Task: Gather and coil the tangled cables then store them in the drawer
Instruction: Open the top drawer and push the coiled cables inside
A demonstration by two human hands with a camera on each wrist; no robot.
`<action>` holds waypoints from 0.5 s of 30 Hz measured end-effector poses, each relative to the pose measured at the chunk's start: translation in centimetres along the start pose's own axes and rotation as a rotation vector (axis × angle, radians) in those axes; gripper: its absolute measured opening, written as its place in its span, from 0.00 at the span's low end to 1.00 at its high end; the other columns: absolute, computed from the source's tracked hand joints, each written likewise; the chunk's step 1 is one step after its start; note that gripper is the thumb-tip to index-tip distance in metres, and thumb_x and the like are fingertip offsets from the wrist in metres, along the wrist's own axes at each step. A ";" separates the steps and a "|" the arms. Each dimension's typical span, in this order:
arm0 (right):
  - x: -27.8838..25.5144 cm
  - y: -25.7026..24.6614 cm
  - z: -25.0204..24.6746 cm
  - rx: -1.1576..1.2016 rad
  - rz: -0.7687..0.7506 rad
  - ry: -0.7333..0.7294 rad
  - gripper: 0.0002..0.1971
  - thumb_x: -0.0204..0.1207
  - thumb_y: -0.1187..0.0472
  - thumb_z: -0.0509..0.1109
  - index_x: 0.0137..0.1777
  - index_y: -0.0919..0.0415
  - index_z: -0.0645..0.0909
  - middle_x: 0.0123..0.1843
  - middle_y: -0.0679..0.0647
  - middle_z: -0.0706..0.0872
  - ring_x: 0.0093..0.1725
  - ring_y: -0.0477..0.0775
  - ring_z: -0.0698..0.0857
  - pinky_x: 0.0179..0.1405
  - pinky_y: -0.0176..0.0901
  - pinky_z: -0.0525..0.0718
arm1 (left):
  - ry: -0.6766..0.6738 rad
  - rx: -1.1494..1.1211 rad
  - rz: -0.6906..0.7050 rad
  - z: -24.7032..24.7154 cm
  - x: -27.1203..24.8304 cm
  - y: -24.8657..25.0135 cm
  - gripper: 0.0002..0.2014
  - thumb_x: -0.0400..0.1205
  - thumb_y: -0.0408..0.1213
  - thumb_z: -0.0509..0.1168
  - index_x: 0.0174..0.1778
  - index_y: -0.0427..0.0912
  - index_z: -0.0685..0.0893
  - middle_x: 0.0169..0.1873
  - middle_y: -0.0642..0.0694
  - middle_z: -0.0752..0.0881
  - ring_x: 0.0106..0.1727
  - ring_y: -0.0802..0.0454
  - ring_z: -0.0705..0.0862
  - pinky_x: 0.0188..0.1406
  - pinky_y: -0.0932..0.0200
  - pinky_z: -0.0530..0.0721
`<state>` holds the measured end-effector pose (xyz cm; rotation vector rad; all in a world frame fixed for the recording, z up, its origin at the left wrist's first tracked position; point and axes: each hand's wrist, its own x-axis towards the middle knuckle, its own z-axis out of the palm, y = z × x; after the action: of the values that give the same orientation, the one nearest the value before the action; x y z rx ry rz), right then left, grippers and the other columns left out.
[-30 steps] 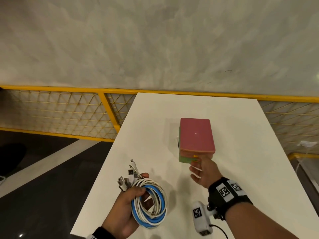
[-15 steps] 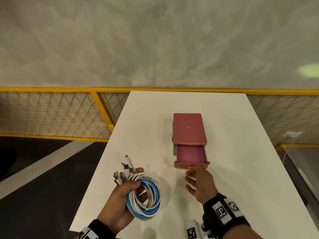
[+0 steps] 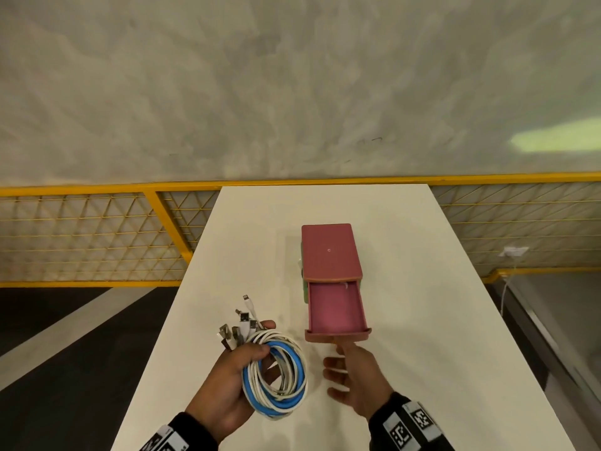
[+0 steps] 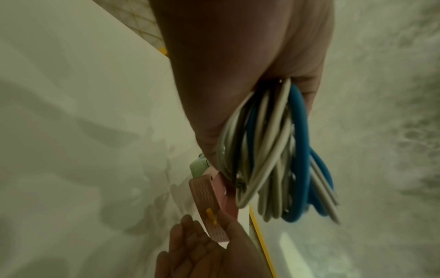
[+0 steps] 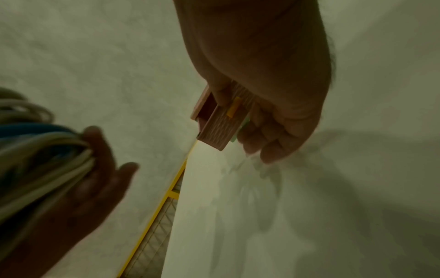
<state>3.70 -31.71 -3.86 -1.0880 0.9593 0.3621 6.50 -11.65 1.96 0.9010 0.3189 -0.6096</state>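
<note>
A coil of white and blue cables (image 3: 276,375) hangs in my left hand (image 3: 247,358), whose fingers curl round one side of it; several plug ends (image 3: 242,323) stick up past the fingers. The left wrist view shows the coil's loops (image 4: 273,159) dangling under the palm. A pink drawer box (image 3: 330,252) stands mid-table, its top drawer (image 3: 336,312) pulled out toward me and showing nothing inside. My right hand (image 3: 341,349) is at the drawer front (image 5: 221,122), thumb and fingers on either side of its small yellow knob (image 5: 232,109).
The white table (image 3: 422,320) ends at a left edge with dark floor below, close to my left hand. A yellow mesh fence (image 3: 97,236) runs behind the table. A wall socket with a white cord (image 3: 515,252) sits low on the right.
The pink drawer went from shut to pulled far out as my right hand drew back toward me. The left hand kept hold of the cable coil, staying left of the drawer.
</note>
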 end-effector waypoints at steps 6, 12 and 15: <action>-2.7 -1.1 -1.1 0.106 -0.070 -0.277 0.24 0.77 0.35 0.65 0.60 0.51 0.87 0.54 0.59 0.92 0.56 0.63 0.90 0.60 0.69 0.85 | -0.110 0.148 -0.139 4.0 3.4 -0.9 0.19 0.71 0.25 0.68 0.59 0.29 0.85 0.49 0.29 0.87 0.47 0.37 0.89 0.52 0.46 0.86; -2.1 -4.3 -1.7 0.075 -0.273 -0.167 0.14 0.76 0.41 0.69 0.58 0.42 0.86 0.60 0.54 0.90 0.59 0.63 0.89 0.45 0.70 0.88 | -0.212 0.389 -0.292 8.4 7.2 -1.1 0.14 0.77 0.29 0.63 0.57 0.28 0.86 0.50 0.29 0.87 0.45 0.37 0.88 0.51 0.46 0.86; -1.8 -5.2 -2.2 0.003 -0.224 -0.170 0.25 0.66 0.37 0.73 0.62 0.45 0.85 0.62 0.57 0.89 0.59 0.67 0.88 0.40 0.68 0.88 | -0.215 0.565 -0.316 9.3 8.7 -0.6 0.14 0.77 0.29 0.64 0.56 0.29 0.87 0.51 0.30 0.88 0.46 0.39 0.89 0.52 0.49 0.87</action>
<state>5.11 -35.65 0.37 -1.1301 0.6798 0.2648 13.01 -22.57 2.72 1.3233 0.0904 -1.1131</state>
